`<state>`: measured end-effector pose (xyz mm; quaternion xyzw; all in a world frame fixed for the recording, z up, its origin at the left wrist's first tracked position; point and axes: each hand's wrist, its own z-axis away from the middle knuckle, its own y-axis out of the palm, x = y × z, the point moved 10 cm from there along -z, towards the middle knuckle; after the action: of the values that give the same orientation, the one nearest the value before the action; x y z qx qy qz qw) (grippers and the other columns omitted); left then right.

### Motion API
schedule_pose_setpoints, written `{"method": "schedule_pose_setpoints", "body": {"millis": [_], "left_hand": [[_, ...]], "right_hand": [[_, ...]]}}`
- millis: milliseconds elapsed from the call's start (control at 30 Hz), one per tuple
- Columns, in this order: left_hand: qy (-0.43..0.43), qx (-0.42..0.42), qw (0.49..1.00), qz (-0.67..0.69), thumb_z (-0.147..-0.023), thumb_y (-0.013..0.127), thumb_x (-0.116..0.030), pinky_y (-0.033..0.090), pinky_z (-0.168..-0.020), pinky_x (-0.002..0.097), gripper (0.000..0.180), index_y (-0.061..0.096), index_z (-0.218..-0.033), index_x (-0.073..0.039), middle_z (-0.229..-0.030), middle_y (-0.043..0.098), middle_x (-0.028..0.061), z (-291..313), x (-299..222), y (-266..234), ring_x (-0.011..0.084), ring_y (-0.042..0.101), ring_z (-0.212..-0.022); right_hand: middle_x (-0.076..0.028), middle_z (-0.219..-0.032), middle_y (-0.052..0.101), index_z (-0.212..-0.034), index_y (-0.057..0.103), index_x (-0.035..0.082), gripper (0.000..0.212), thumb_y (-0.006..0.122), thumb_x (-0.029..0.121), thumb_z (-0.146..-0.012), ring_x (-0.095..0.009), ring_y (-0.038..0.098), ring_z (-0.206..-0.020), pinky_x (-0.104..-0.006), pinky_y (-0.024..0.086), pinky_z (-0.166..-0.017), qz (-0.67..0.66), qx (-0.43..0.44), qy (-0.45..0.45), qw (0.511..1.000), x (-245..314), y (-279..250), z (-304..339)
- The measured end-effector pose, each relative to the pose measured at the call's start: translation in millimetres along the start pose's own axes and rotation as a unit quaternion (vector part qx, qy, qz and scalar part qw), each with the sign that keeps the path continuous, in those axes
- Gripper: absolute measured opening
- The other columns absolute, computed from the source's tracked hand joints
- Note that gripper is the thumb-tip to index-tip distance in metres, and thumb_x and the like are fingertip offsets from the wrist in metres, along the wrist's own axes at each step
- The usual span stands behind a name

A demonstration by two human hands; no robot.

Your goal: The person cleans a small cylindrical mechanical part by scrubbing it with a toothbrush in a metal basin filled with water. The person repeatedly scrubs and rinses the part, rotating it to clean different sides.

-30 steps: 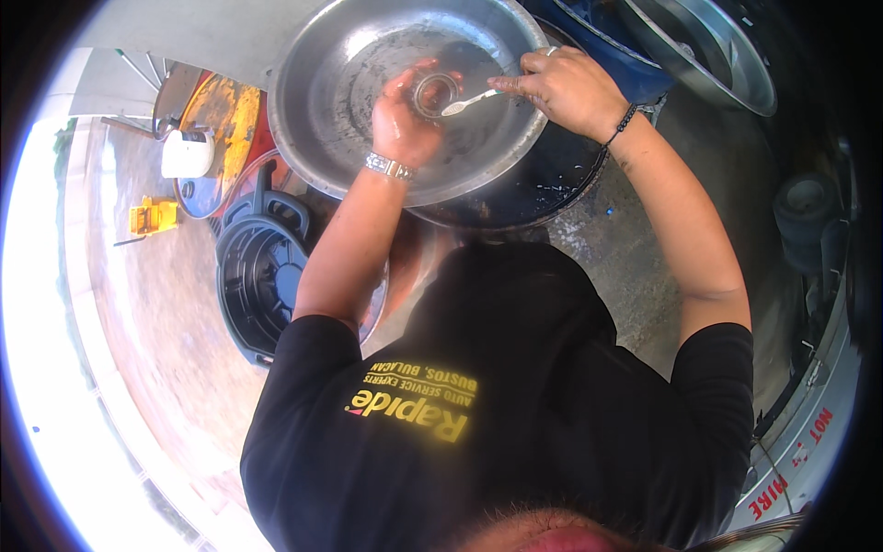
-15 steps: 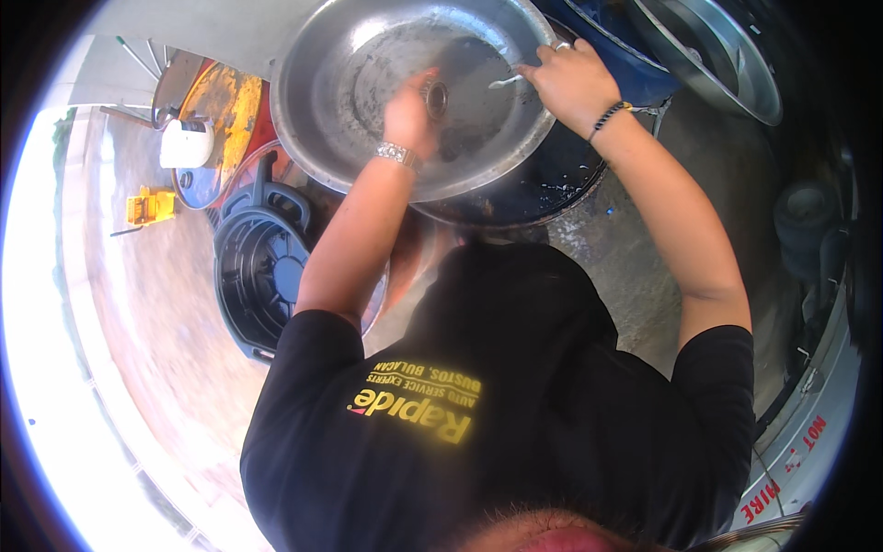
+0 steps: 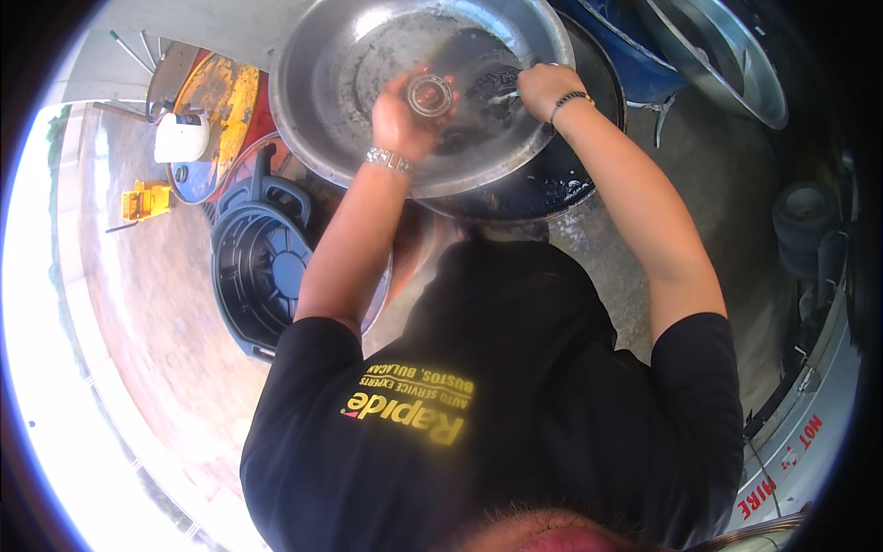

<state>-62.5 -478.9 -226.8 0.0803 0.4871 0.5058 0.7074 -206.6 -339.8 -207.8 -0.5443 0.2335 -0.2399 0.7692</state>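
Note:
My left hand [image 3: 397, 118] holds a round metal bearing ring [image 3: 429, 93] upright over the middle of a large shallow metal basin [image 3: 322, 110]. Just to the ring's right, my right hand [image 3: 544, 87] is closed on a small light-handled brush [image 3: 502, 96], whose tip points toward the ring. Dark liquid and grime cover the basin floor under both hands. There is a metal watch on my left wrist and a dark bracelet on my right wrist.
The basin rests on a dark drum [image 3: 552, 189]. A black plastic drain pan [image 3: 258, 267] lies on the concrete floor at the left, near a yellow and red drum [image 3: 216, 110] with a white jug [image 3: 181, 136]. Another metal basin [image 3: 736, 64] sits on a blue container at the upper right.
My right hand with the brush has moved a little left, closer to the ring. My left hand keeps the ring in nearly the same spot.

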Motion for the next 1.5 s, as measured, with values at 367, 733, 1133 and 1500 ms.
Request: {"method": "schedule_pose_setpoints", "body": {"millis": [367, 733, 1133, 1500], "left_hand": [[0.041, -0.043, 0.994, 0.091, -0.108, 0.032, -0.033, 0.058, -0.078, 0.049, 0.037, 0.057, -0.12, -0.008, -0.107, 0.067, 0.0161, 2.5, 8.8, 8.5, 0.0332, 0.067, -0.093], [0.065, -0.056, 0.99, 0.112, -0.109, 0.033, -0.035, 0.056, -0.082, 0.0469, 0.039, 0.061, -0.119, -0.01, -0.106, 0.069, 0.0118, 2.1, 18.6, 20.1, 0.0274, 0.066, -0.095], [0.116, -0.032, 0.988, 0.091, -0.104, 0.047, -0.027, 0.055, -0.075, 0.0438, 0.03, 0.061, -0.122, -0.008, -0.106, 0.068, 0.0109, 3.2, 13.9, 33.0, 0.0265, 0.065, -0.095], [0.085, -0.017, 0.992, 0.09, -0.103, 0.036, -0.036, 0.052, -0.077, 0.0431, 0.036, 0.055, -0.114, -0.008, -0.106, 0.07, 0.0139, -7.7, -11.0, 12.0, 0.0312, 0.068, -0.09]], "right_hand": [[-0.005, -0.089, 0.067, -0.128, 0.072, 0.031, 0.039, 0.063, 0.016, -0.093, -0.03, 0.069, -0.081, -0.0434, 0.058, -0.072, -0.321, -0.3, -0.032, 0.898, 9.6, -53.5, 102.4], [-0.014, -0.094, 0.07, -0.131, 0.07, 0.024, 0.039, 0.058, 0.019, -0.095, -0.036, 0.072, -0.083, -0.047, 0.059, -0.074, -0.301, -0.226, 0.044, 0.925, 17.6, -32.9, 118.4], [-0.014, -0.095, 0.07, -0.132, 0.069, 0.025, 0.041, 0.059, 0.019, -0.093, -0.036, 0.072, -0.084, -0.0482, 0.058, -0.075, -0.271, -0.239, 0.047, 0.932, 8.8, -56.7, 124.9], [-0.013, -0.112, 0.077, -0.114, 0.078, 0.011, 0.031, 0.053, 0.012, -0.096, -0.032, 0.074, -0.105, -0.043, 0.06, -0.087, 0.004, -0.014, -0.039, 0.999, 21.1, 1.7, -5.7]]}}
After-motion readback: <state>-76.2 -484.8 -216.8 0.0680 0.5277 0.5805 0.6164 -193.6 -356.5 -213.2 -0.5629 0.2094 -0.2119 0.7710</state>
